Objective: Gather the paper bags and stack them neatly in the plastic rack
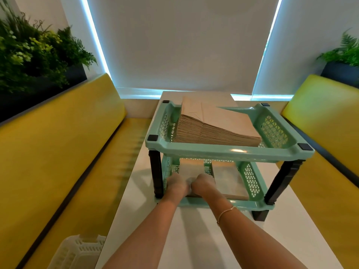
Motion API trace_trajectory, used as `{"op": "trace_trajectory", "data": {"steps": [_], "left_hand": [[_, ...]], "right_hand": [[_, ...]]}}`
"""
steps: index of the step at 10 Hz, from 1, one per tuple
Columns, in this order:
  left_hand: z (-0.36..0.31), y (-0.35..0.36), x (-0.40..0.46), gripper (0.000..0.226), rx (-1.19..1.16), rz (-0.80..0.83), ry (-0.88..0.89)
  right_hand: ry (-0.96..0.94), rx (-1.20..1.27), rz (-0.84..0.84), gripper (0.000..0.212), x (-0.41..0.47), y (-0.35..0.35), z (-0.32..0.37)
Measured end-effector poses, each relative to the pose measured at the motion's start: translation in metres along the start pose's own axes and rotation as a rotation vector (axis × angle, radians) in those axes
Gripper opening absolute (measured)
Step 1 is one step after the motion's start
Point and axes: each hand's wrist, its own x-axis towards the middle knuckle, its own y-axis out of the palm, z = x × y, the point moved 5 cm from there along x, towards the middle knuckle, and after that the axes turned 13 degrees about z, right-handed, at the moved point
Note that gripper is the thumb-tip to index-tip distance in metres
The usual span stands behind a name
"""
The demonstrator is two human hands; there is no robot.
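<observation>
Both hands are inside the rack's (229, 151) lower tier: left hand (175, 184) and right hand (203, 183) blurred, grip impossible to tell, at the bags (196, 167) there. Top stack (217, 127) sits skewed. Best slide level, square the edges against the back wall.

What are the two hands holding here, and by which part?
Both the left hand and right hand are on a stack of paper bags at its near edge, in the rack's lower tray; blur hides the grip.
</observation>
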Motion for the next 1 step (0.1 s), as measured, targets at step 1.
{"op": "trace_trajectory", "data": {"steps": [1], "left_hand": [[0.0014,0.0017,-0.0079,0.036,-0.135,-0.027,0.06]], "right_hand": [[0.005,0.068,-0.047,0.038,-0.0097,-0.0058,-0.0002]]}}
